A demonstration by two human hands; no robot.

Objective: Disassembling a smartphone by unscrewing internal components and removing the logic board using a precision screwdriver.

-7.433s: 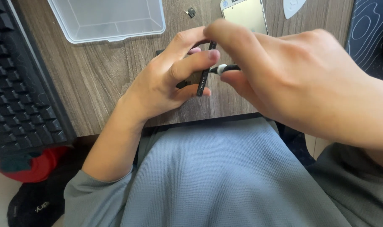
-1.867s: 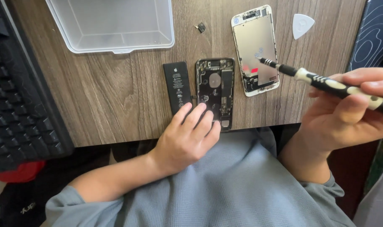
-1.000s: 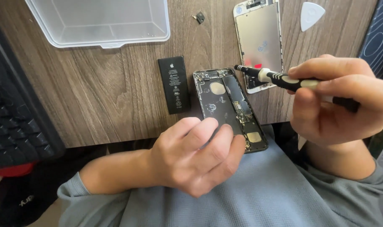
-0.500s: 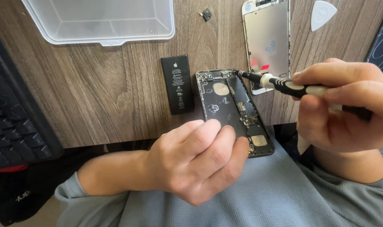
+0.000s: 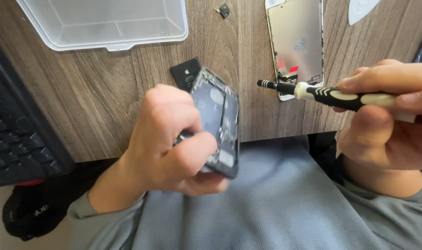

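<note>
The opened phone body sits tilted above the bench edge, gripped by the left hand. The right hand pinches a screwdriver, tip near the detached screen.

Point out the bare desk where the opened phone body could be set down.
Widest bare wood: below the clear tray, between keyboard and battery. A narrower strip runs between battery and screen panel. The right side is crowded: right hand with screwdriver, pick. Left hand holds the phone body up.
</note>
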